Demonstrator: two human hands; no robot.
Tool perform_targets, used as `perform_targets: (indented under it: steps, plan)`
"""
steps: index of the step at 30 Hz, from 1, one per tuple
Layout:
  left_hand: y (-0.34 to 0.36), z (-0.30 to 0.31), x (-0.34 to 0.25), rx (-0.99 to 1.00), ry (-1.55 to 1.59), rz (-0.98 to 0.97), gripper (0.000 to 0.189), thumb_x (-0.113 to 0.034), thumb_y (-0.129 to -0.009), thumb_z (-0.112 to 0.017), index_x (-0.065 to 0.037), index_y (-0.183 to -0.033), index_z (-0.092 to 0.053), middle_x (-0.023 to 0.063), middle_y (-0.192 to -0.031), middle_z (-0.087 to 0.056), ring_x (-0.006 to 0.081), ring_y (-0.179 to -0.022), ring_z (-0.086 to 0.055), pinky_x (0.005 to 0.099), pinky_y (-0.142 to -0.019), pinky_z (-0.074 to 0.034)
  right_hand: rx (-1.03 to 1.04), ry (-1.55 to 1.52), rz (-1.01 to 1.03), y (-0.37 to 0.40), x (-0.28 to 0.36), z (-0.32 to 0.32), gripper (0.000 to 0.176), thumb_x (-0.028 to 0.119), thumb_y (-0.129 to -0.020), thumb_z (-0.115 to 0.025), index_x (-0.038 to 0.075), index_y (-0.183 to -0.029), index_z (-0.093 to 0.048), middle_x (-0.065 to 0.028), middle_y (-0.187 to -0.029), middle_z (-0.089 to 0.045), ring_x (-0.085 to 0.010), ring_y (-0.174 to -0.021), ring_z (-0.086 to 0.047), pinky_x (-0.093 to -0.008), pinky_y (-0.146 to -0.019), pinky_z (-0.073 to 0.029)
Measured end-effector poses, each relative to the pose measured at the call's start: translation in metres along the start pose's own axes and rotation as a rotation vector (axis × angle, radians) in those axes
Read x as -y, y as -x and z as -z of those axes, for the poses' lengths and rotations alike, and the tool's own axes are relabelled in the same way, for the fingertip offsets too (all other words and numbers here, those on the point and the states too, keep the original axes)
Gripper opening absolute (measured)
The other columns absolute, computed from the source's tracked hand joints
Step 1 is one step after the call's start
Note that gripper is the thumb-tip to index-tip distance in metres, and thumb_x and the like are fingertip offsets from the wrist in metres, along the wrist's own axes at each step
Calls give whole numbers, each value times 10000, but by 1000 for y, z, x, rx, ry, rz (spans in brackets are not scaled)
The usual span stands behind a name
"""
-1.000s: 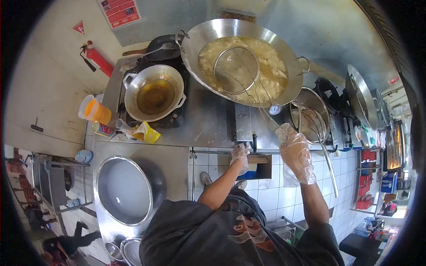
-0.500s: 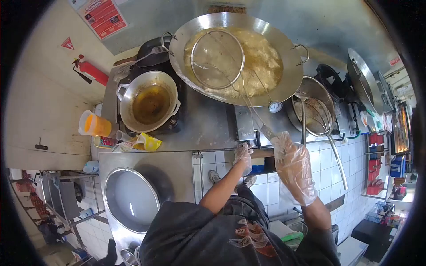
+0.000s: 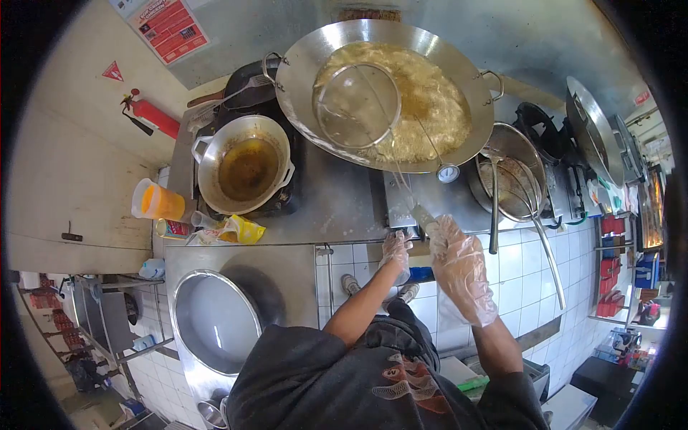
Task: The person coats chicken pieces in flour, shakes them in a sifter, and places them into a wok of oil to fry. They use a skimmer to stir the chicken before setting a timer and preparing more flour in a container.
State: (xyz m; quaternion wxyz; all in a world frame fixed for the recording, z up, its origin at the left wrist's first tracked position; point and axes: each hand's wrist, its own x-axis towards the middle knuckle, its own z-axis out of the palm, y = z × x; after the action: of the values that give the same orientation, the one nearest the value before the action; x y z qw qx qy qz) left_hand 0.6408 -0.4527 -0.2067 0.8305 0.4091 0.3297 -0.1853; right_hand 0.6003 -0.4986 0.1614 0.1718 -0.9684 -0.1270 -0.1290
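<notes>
My right hand (image 3: pixel 462 269), in a clear plastic glove, is closed round the handle of a round mesh strainer (image 3: pixel 358 106). The strainer's bowl lies over the left part of the bubbling oil (image 3: pixel 437 107) in a wide metal wok (image 3: pixel 287 93). A dial thermometer (image 3: pixel 448 173) hangs at the wok's front rim, its stem reaching into the oil. Also gloved, my left hand (image 3: pixel 396 251) is at the front edge of the stove (image 3: pixel 403 204), below the wok. Its fingers are bent together there; what they grip, if anything, is hidden.
Left of the wok stands a smaller pan (image 3: pixel 247 168) of dark oil. A pot (image 3: pixel 510 172) with a ladle and whisk is at right. Near the counter edge are an orange-filled jug (image 3: pixel 159 202) and yellow packet (image 3: pixel 244 230). A large basin (image 3: pixel 216 322) sits at lower left.
The strainer has shifted slightly toward me, and my right hand has moved a little left. Pale lumps at the wok's right now look lower, amid spreading foam. My left hand stays at the stove edge.
</notes>
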Motion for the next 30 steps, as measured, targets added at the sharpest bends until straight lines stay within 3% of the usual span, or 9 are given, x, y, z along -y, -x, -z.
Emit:
perform_targets:
  steps: [5,11,14,17,20,26,30]
  plan:
    - [-2,0,2,5,37,-24,218,-302,-983,-504,-89,-1027,-517,37,-900,-709,76,-514,-529,222,-395,-346,-64,-7,-96,5,4,9,296,84,-852,-629,-36,-1118,-579,-223,-972,-643,-366,-749,-598,-450,-655,-485]
    - [-23,13,22,67,-36,-33,266,-360,-978,-498,-98,-1022,-514,34,-914,-715,75,-515,-535,232,-389,-340,96,-45,-152,0,12,24,316,81,-848,-630,-44,-1133,-573,-216,-951,-652,-367,-730,-596,-450,-670,-495]
    - [-23,12,25,67,6,-36,270,-366,-978,-496,-100,-1021,-513,31,-910,-715,71,-510,-526,234,-388,-338,-23,55,45,0,1,10,281,89,-857,-614,-51,-1100,-596,-219,-930,-650,-375,-732,-600,-454,-653,-493]
    - [-16,10,19,52,12,-16,268,-368,-979,-493,-104,-1021,-512,29,-903,-713,68,-506,-517,235,-387,-334,108,-52,-206,-11,-4,-1,258,108,-864,-598,-61,-1058,-617,-224,-927,-646,-376,-747,-605,-453,-624,-488]
    - [0,4,1,31,-31,13,253,-361,-982,-490,-112,-1022,-511,29,-890,-709,69,-500,-507,236,-384,-330,93,52,-206,-13,-16,-13,267,125,-868,-587,-69,-1048,-622,-234,-920,-643,-386,-751,-608,-454,-610,-484]
    - [12,-5,-10,-17,-23,6,226,-338,-985,-485,-116,-1012,-514,34,-876,-705,71,-504,-506,240,-392,-337,-10,183,79,-17,-19,-9,265,118,-868,-582,-82,-1038,-619,-247,-885,-645,-403,-743,-613,-467,-647,-497]
    - [8,-1,-6,9,-80,-32,225,-321,-985,-487,-99,-1007,-520,46,-875,-704,79,-518,-524,241,-407,-360,34,-15,-76,-16,5,19,276,121,-848,-606,-67,-1050,-624,-249,-927,-651,-410,-795,-626,-462,-701,-521]
